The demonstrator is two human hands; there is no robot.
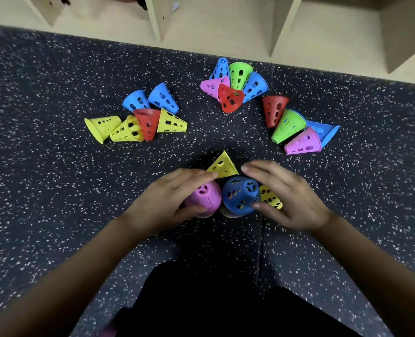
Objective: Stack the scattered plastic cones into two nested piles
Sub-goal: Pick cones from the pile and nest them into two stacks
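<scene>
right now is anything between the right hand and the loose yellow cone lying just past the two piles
Nothing visible does. The right hand has its fingertips right beside the yellow cone, with only bare floor between. The blue pile sits nearer the person.

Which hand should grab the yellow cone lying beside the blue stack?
Right. The right hand already arches over the small yellow perforated plastic cone; the left hand holds the pink stack.
</scene>
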